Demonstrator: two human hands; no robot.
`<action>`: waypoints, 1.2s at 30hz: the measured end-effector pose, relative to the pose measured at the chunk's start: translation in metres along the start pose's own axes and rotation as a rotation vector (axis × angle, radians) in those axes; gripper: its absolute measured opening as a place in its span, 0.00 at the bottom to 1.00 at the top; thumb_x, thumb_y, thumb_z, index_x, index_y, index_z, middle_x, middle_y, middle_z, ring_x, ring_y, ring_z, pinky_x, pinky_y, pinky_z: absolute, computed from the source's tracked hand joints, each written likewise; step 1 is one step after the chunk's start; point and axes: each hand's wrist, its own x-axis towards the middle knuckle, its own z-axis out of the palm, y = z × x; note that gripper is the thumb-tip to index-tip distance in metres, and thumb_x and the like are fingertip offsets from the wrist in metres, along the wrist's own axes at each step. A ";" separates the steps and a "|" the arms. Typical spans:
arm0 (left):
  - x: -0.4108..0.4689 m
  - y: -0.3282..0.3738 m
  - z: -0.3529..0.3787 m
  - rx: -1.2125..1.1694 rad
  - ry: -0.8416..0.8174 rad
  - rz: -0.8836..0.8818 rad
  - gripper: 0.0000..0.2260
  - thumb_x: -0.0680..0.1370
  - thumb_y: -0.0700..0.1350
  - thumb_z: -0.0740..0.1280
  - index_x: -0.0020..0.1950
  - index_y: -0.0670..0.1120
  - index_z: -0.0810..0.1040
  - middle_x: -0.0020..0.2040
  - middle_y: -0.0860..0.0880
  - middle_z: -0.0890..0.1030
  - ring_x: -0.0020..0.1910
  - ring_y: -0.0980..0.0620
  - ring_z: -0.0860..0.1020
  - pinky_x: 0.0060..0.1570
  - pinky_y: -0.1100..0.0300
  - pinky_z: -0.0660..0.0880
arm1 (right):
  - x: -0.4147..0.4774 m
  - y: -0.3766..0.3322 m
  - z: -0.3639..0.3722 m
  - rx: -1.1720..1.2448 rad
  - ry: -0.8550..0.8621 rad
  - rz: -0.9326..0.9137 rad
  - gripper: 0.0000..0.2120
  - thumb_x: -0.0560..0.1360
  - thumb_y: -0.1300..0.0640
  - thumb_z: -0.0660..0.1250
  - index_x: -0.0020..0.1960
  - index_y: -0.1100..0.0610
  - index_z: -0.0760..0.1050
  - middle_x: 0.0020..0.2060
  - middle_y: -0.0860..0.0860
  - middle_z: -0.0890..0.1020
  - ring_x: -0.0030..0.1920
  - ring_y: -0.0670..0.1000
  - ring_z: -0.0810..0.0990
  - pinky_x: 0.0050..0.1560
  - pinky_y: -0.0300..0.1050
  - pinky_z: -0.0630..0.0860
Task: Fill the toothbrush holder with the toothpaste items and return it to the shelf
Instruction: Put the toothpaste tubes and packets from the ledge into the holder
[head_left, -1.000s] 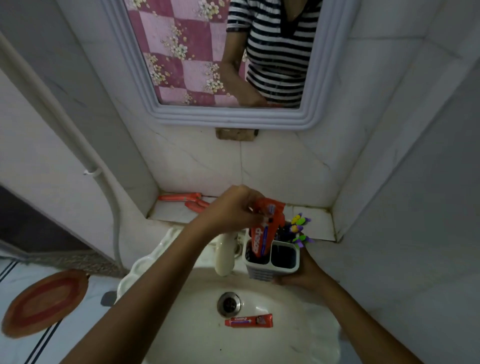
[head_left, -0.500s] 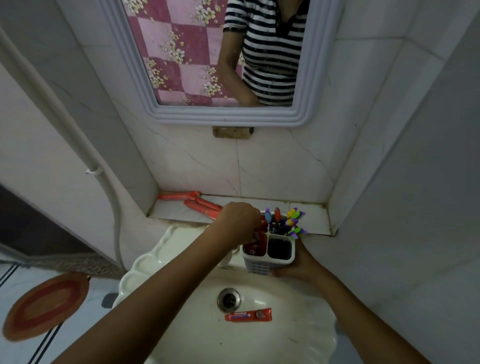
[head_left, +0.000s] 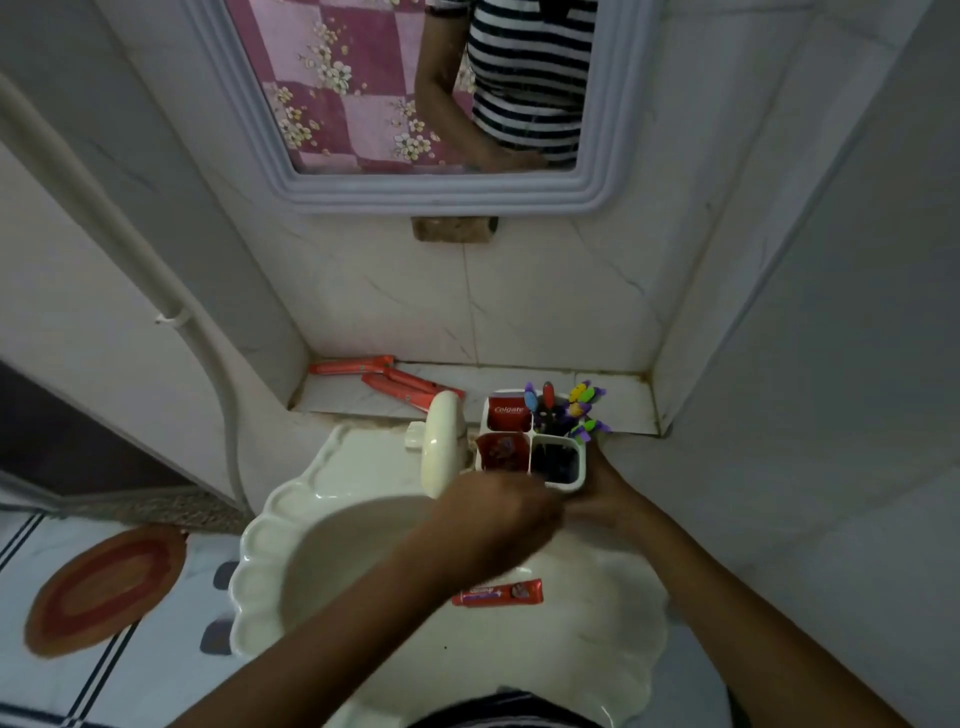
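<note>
Setting: tiled bathroom corner seen from above, with a scalloped white sink (head_left: 249, 582) below a wall mirror (head_left: 431, 192) and a low tiled shelf (head_left: 623, 410) between them.
Right hand: right hand (head_left: 605, 493) is wrapped around the near right side of the toothbrush holder (head_left: 563, 486), holding it steady at the back edge of the sink, just in front of the shelf.
Left hand: left hand (head_left: 498, 514) hovers over the basin just in front of the holder, blurred; fingers curled downward, and whether it holds anything cannot be told.
Holder contents: white, four compartments. Far left holds a red Colgate toothpaste box (head_left: 508, 413); near left holds a red toothpaste tube (head_left: 501, 449); far right holds several coloured toothbrushes (head_left: 582, 410); near right looks dark and empty.
Still loose: one small red toothpaste tube (head_left: 497, 592) lies flat in the basin, just below the left hand. Three long orange-red toothpaste packs (head_left: 387, 376) lie on the left part of the shelf, behind the cream tap (head_left: 441, 441).
Step in hand: filling appears partly done, with the left hand seemingly heading down toward the tube in the basin.
Next move: likely pinch that tube, stand it on end and drop it into an open compartment while the right hand keeps the holder upright; the shelf packs would follow, then the holder goes onto the shelf.
</note>
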 end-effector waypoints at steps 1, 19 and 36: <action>-0.010 0.000 0.016 0.007 -0.136 0.000 0.11 0.78 0.48 0.62 0.51 0.46 0.82 0.45 0.48 0.84 0.42 0.51 0.82 0.41 0.57 0.80 | 0.001 -0.007 -0.001 -0.029 -0.013 -0.002 0.42 0.51 0.55 0.86 0.61 0.59 0.73 0.54 0.55 0.80 0.49 0.47 0.83 0.54 0.53 0.82; -0.056 -0.075 0.238 0.285 -0.792 -0.342 0.18 0.78 0.42 0.64 0.68 0.45 0.71 0.60 0.44 0.78 0.58 0.43 0.79 0.53 0.50 0.74 | 0.007 0.019 0.002 -0.013 0.174 0.167 0.49 0.55 0.67 0.84 0.69 0.63 0.62 0.65 0.60 0.74 0.65 0.54 0.75 0.64 0.51 0.75; -0.033 0.021 0.005 -0.538 0.446 -0.564 0.08 0.73 0.46 0.74 0.49 0.51 0.77 0.44 0.56 0.83 0.43 0.59 0.82 0.43 0.67 0.79 | 0.002 -0.006 -0.002 0.009 0.082 0.197 0.43 0.60 0.66 0.81 0.69 0.65 0.63 0.57 0.53 0.74 0.57 0.49 0.74 0.53 0.34 0.74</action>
